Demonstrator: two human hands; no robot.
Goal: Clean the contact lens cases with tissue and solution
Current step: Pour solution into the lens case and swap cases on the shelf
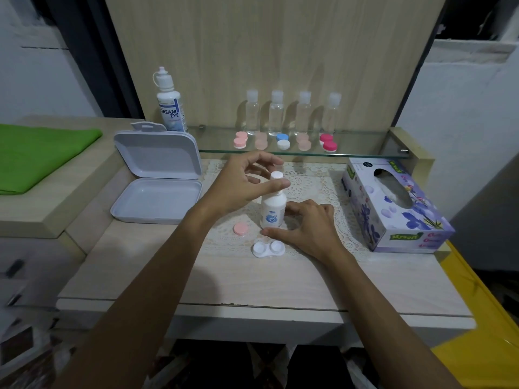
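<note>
A small white solution bottle (pixel 273 211) stands upright on the lace mat (pixel 317 181), its white cap on. My right hand (pixel 307 227) curls round the bottle's base, thumb in front and fingers behind. My left hand (pixel 247 181) arches over the cap with its fingers spread; its thumb lies against the bottle's neck just under the cap. In front of the bottle lies a white lens case (pixel 268 249) with both wells uncovered. A pink lid (pixel 240 229) lies to the left of the bottle. The purple tissue box (pixel 393 211) stands at the right.
An open grey plastic box (pixel 157 189) sits at the left. Behind it stands a large solution bottle (pixel 170 108). The glass shelf (pixel 365 153) carries several clear bottles and several coloured lens cases. A green cloth (pixel 36 155) lies at the far left.
</note>
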